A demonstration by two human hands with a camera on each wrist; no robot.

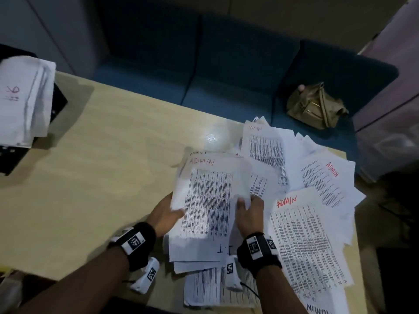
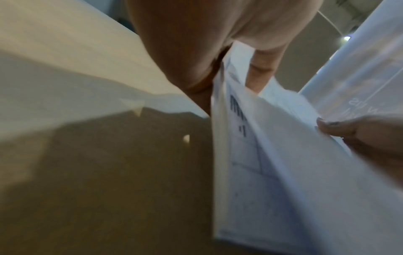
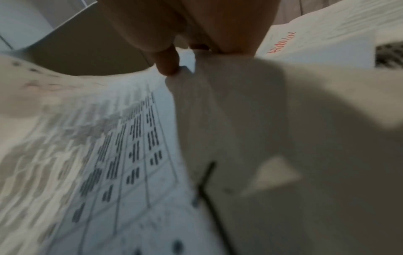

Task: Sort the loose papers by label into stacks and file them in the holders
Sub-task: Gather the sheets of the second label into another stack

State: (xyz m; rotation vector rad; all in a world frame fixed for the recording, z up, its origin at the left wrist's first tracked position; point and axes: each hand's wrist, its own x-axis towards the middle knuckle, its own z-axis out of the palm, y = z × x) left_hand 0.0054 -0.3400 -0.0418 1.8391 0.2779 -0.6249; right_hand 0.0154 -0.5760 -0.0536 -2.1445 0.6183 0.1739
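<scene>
Both hands hold a printed sheet (image 1: 210,196) headed ADMIN in red, raised over a small stack whose top sheet (image 1: 204,248) reads I.T. My left hand (image 1: 167,214) grips the sheet's left edge, thumb on top. My right hand (image 1: 247,211) pinches its right edge; the right wrist view shows the thumb (image 3: 167,63) on the sheet (image 3: 122,146). More ADMIN sheets (image 1: 301,234) lie fanned to the right. A black paper holder (image 1: 56,103) at the far left carries white papers (image 1: 22,98) with a red mark.
The tan table (image 1: 102,177) carries all the papers; its right edge is crowded with overlapping sheets (image 1: 326,177). A blue sofa (image 1: 226,75) stands behind the table with an olive bag (image 1: 315,105) on it. More printed sheets (image 1: 210,286) lie at the front edge.
</scene>
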